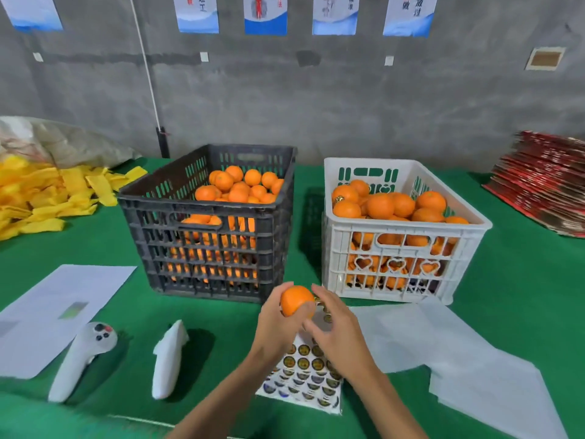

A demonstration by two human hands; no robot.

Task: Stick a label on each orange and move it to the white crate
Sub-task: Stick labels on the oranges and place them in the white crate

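Orange (296,300): held by left hand (278,321), 6 o'clock of black crate (202,229).
Right hand (335,324): fingers curled beside it, possibly pressing a label.
White crate (408,236): nearly full.
Black crate: many oranges left.

Ahead-left of the hands: black crate (209,223), tall wall blocking. Ahead-right: white crate (402,236), top open above heaped oranges (399,205). Between crates: narrow bare green table (305,217) gap. Below hands: sticker sheet (305,372), flat. Left: two white controllers (82,359), low obstacles. Right: white paper (443,350), flat.
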